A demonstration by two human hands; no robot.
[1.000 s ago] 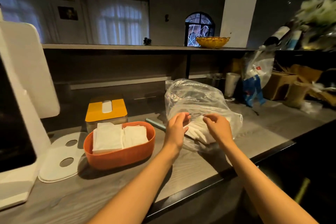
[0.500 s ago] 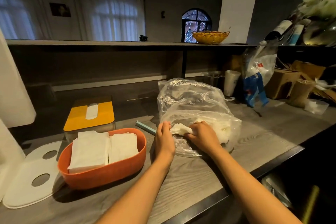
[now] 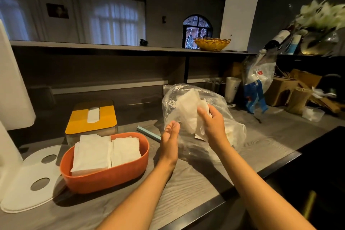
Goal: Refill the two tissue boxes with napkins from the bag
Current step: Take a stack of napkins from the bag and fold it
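While the right hand (image 3: 212, 123) pinches a wad of napkins (image 3: 188, 110) with curled fingers at the mouth of the plastic bag (image 3: 224, 115), the left hand (image 3: 170, 136) stays open, fingers straight together, just left of it. Farther left of these fingers the orange box (image 3: 104, 175) holds two napkin stacks, the yellow-lidded box (image 3: 92, 115) behind it.

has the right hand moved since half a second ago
Yes. The right hand has lifted a wad of napkins from low in the plastic bag, above the countertop.

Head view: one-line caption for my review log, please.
Right hand lifts napkins from the plastic bag; left hand open beside the orange box.
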